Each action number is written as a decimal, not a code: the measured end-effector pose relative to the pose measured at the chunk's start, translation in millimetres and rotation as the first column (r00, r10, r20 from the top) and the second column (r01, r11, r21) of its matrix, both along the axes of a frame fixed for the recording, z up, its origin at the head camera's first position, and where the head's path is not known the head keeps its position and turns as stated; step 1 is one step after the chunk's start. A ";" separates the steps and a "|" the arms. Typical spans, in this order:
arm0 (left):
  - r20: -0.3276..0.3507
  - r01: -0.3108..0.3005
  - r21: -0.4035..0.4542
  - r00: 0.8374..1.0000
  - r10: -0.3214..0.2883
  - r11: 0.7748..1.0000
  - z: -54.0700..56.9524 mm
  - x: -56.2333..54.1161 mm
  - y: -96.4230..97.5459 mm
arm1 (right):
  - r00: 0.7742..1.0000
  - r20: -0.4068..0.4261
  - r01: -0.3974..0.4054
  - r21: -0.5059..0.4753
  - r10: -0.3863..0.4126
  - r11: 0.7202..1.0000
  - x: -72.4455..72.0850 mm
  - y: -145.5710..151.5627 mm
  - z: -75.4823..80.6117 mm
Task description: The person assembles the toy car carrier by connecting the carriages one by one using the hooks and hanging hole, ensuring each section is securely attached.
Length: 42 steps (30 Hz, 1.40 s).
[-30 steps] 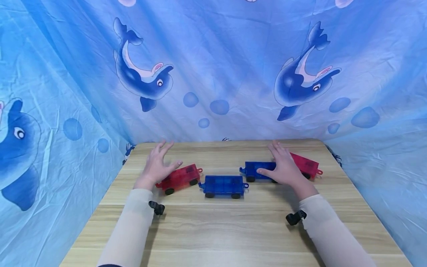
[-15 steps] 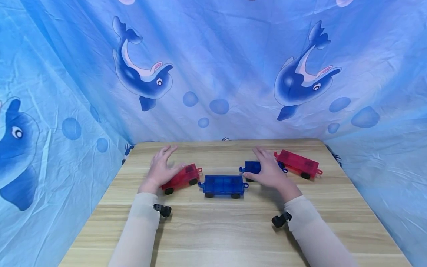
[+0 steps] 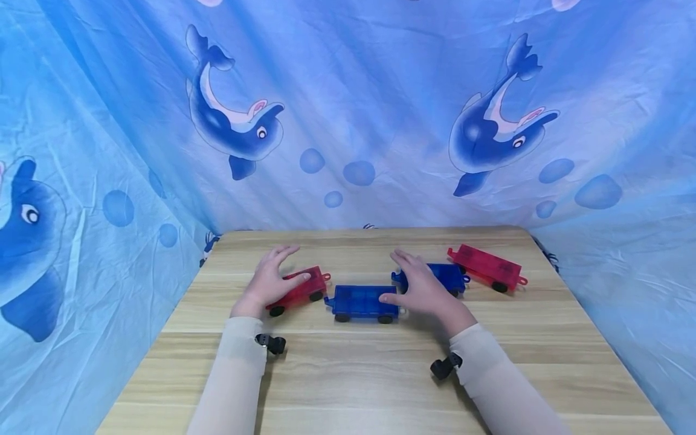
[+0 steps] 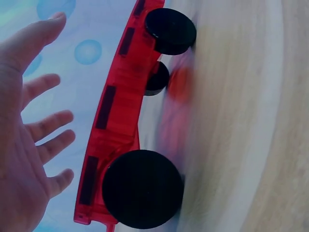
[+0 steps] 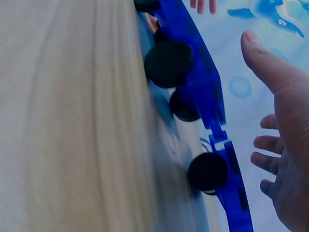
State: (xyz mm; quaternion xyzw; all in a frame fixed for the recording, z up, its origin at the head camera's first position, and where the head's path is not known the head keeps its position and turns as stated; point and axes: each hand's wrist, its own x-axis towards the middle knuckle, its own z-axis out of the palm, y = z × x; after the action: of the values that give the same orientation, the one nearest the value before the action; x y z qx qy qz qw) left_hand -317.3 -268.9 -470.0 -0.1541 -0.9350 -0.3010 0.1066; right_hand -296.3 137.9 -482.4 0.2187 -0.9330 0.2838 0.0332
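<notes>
My left hand point(image 3: 270, 279) hovers above a see-through red toy train car point(image 3: 304, 287) with black wheels, fingers spread; the left wrist view shows a gap between the palm and the red car point(image 4: 116, 106). Over the join of two blue toy train cars hangs my right hand point(image 3: 426, 290), its thumb in front of the near blue car point(image 3: 356, 300). Part of the farther blue car point(image 3: 448, 277) is hidden behind that hand. In the right wrist view the fingers stand apart from the blue car point(image 5: 193, 58). Neither hand holds anything.
A second red train car point(image 3: 486, 267) stands at an angle on the right, close to the farther blue car. The wooden table point(image 3: 348, 374) ends at the back against a blue curtain point(image 3: 359, 121) printed with dolphins. Each sleeve carries a small black wrist camera point(image 3: 446, 366).
The right hand has moved left, from over the farther blue car and right red car to beside the near blue one. My left hand has shifted slightly right. The cars stay put.
</notes>
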 end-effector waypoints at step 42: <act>0.292 0.081 0.005 0.953 -0.079 0.997 -10.7 1.7 10.6 | 0.981 0.028 -0.192 0.168 0.190 0.967 10.7 -32.5 -11.6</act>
State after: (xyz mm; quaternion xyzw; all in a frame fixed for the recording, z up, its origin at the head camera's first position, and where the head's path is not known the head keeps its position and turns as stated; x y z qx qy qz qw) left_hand -315.7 -258.3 -480.7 -0.1460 -0.9346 -0.3212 -0.0456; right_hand -285.6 105.4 -494.1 0.3080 -0.9286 0.2062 -0.0187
